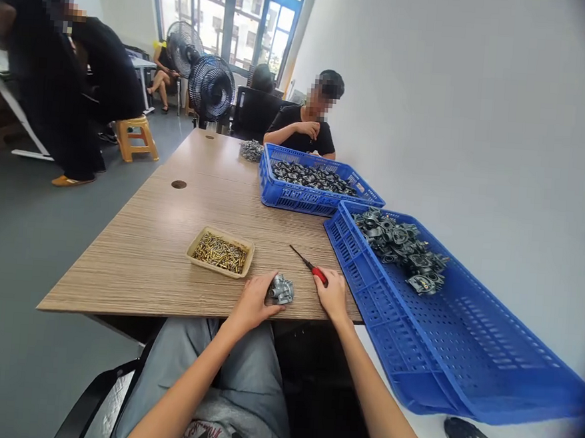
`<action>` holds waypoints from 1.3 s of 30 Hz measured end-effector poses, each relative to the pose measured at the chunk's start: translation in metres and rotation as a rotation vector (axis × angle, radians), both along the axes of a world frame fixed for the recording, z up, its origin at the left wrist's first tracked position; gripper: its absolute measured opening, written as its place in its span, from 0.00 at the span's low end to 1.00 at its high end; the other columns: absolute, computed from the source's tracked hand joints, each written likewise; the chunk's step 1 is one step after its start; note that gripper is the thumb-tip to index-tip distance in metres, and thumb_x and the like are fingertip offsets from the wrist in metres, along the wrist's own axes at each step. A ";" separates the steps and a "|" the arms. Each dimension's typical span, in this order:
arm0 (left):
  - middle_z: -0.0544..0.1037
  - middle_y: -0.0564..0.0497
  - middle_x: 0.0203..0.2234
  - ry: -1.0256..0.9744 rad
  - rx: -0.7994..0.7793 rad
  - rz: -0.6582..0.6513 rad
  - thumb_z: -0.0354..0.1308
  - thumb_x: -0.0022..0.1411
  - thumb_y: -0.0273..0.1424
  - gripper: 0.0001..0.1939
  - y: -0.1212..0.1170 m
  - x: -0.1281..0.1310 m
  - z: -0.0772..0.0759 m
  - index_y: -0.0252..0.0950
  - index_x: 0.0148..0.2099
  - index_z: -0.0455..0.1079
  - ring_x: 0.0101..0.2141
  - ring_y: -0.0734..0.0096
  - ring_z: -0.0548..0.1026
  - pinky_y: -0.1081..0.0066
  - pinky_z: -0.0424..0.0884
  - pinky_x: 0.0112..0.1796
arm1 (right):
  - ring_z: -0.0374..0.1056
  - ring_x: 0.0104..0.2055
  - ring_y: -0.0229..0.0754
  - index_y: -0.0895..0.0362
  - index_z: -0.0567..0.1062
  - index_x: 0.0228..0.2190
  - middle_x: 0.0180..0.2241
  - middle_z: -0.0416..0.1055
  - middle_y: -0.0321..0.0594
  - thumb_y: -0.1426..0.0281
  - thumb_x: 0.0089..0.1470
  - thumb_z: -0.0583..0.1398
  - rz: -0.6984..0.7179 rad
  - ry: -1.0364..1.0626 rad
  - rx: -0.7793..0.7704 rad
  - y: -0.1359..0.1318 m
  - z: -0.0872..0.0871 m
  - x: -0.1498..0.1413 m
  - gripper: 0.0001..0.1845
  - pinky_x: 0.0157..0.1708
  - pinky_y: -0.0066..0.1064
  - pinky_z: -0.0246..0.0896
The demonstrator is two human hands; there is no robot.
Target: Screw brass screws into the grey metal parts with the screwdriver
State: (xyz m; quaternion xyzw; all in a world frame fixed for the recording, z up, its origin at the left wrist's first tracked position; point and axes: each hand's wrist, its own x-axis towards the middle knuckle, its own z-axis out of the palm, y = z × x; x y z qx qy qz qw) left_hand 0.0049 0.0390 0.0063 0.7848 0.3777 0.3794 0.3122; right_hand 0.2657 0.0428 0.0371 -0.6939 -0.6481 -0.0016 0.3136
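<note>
My left hand [254, 300] rests at the near edge of the wooden table [171, 237], its fingers curled against a small grey metal casting [282, 289] that sits on the tabletop. My right hand [332, 292] lies a little to the right, closed over the red handle of a screwdriver [310, 265] whose thin shaft points away to the upper left. A shallow tan tray of small brass screws [220, 251] stands just beyond my left hand.
A tilted blue crate [444, 336] holding several grey castings lies at my right. A second blue crate [294, 196] of parts stands farther back, with a seated person in black behind it. Two fans, a yellow stool and other people are at the back left.
</note>
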 end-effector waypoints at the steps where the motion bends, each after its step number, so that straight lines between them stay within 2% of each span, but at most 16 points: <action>1: 0.70 0.40 0.59 -0.002 0.002 0.013 0.70 0.56 0.37 0.44 0.000 0.001 0.001 0.40 0.70 0.55 0.58 0.49 0.68 0.51 0.64 0.58 | 0.67 0.49 0.51 0.63 0.75 0.48 0.46 0.74 0.57 0.60 0.63 0.52 -0.010 -0.005 0.015 -0.002 0.004 -0.006 0.23 0.53 0.45 0.60; 3: 0.72 0.41 0.57 -0.014 0.008 0.067 0.70 0.56 0.39 0.43 0.000 0.004 0.002 0.40 0.69 0.57 0.56 0.50 0.69 0.51 0.65 0.57 | 0.66 0.50 0.49 0.62 0.72 0.50 0.47 0.73 0.54 0.59 0.65 0.51 0.000 -0.010 0.040 -0.007 0.017 -0.024 0.22 0.53 0.42 0.59; 5: 0.72 0.41 0.55 -0.033 0.017 0.120 0.70 0.56 0.39 0.41 0.000 0.006 0.004 0.40 0.68 0.59 0.54 0.50 0.69 0.51 0.66 0.56 | 0.68 0.46 0.45 0.58 0.72 0.47 0.44 0.74 0.47 0.58 0.67 0.51 0.080 -0.034 0.018 -0.015 0.034 -0.048 0.19 0.51 0.36 0.60; 8: 0.72 0.41 0.56 -0.059 0.038 0.153 0.68 0.57 0.35 0.37 0.001 0.008 0.002 0.38 0.66 0.61 0.55 0.50 0.69 0.51 0.66 0.57 | 0.70 0.42 0.43 0.56 0.72 0.42 0.39 0.75 0.43 0.55 0.68 0.51 0.283 -0.225 -0.146 -0.023 0.060 -0.082 0.19 0.45 0.31 0.60; 10: 0.72 0.40 0.56 -0.073 0.055 0.157 0.66 0.57 0.33 0.35 0.003 0.009 -0.001 0.37 0.65 0.61 0.55 0.50 0.70 0.51 0.65 0.57 | 0.72 0.42 0.45 0.57 0.72 0.43 0.40 0.75 0.45 0.50 0.67 0.52 0.388 -0.364 -0.241 -0.022 0.070 -0.098 0.23 0.42 0.31 0.60; 13: 0.73 0.40 0.56 -0.084 0.059 0.152 0.66 0.57 0.34 0.36 0.008 0.009 -0.007 0.37 0.65 0.61 0.54 0.50 0.71 0.51 0.67 0.56 | 0.74 0.45 0.48 0.57 0.70 0.49 0.43 0.76 0.47 0.46 0.66 0.52 0.500 -0.512 -0.345 -0.012 0.076 -0.105 0.28 0.40 0.31 0.61; 17: 0.73 0.38 0.56 -0.097 0.064 0.165 0.68 0.56 0.38 0.39 0.012 0.010 -0.013 0.37 0.66 0.60 0.54 0.48 0.72 0.50 0.68 0.55 | 0.75 0.46 0.49 0.58 0.70 0.51 0.45 0.77 0.47 0.51 0.67 0.54 0.511 -0.628 -0.396 -0.002 0.075 -0.105 0.25 0.40 0.32 0.64; 20: 0.72 0.38 0.56 -0.116 0.081 0.162 0.68 0.56 0.40 0.40 0.014 0.010 -0.014 0.37 0.67 0.58 0.55 0.47 0.72 0.49 0.68 0.56 | 0.74 0.48 0.51 0.60 0.72 0.51 0.47 0.77 0.51 0.56 0.67 0.55 0.454 -0.654 -0.382 -0.001 0.076 -0.108 0.22 0.44 0.35 0.64; 23: 0.74 0.39 0.54 -0.125 0.081 0.142 0.68 0.56 0.43 0.43 0.015 0.009 -0.013 0.36 0.68 0.56 0.54 0.49 0.73 0.49 0.68 0.56 | 0.76 0.47 0.51 0.62 0.75 0.48 0.45 0.78 0.54 0.61 0.69 0.51 0.375 -0.662 -0.393 0.005 0.080 -0.111 0.20 0.44 0.37 0.65; 28: 0.74 0.40 0.51 -0.141 0.070 0.149 0.65 0.59 0.47 0.40 0.019 0.006 -0.011 0.35 0.66 0.57 0.52 0.50 0.75 0.49 0.70 0.55 | 0.77 0.45 0.51 0.64 0.80 0.41 0.40 0.79 0.56 0.67 0.67 0.53 0.233 -0.646 -0.462 0.027 0.097 -0.093 0.18 0.42 0.36 0.65; 31: 0.75 0.40 0.50 -0.160 0.064 0.147 0.64 0.59 0.48 0.38 0.020 0.006 -0.009 0.34 0.65 0.59 0.51 0.50 0.75 0.48 0.71 0.54 | 0.77 0.45 0.49 0.64 0.82 0.39 0.41 0.80 0.56 0.65 0.66 0.55 0.111 -0.621 -0.485 0.030 0.111 -0.071 0.19 0.42 0.32 0.64; 34: 0.75 0.40 0.49 -0.171 0.069 0.141 0.63 0.59 0.48 0.37 0.020 0.005 -0.009 0.34 0.64 0.60 0.50 0.50 0.76 0.48 0.72 0.54 | 0.76 0.45 0.46 0.61 0.82 0.41 0.42 0.80 0.53 0.62 0.68 0.52 -0.042 -0.590 -0.460 0.019 0.128 -0.042 0.22 0.41 0.29 0.62; 36: 0.75 0.41 0.49 -0.170 0.081 0.130 0.62 0.60 0.48 0.37 0.020 0.005 -0.010 0.34 0.65 0.60 0.50 0.51 0.76 0.48 0.72 0.54 | 0.76 0.44 0.44 0.59 0.82 0.42 0.42 0.80 0.51 0.61 0.70 0.49 -0.168 -0.567 -0.426 0.003 0.143 -0.016 0.24 0.38 0.27 0.60; 39: 0.75 0.41 0.49 -0.160 0.093 0.120 0.61 0.61 0.48 0.36 0.020 0.005 -0.013 0.35 0.65 0.59 0.50 0.51 0.76 0.48 0.72 0.54 | 0.75 0.40 0.42 0.56 0.81 0.41 0.40 0.80 0.47 0.59 0.71 0.46 -0.381 -0.537 -0.367 -0.034 0.176 0.034 0.26 0.33 0.26 0.54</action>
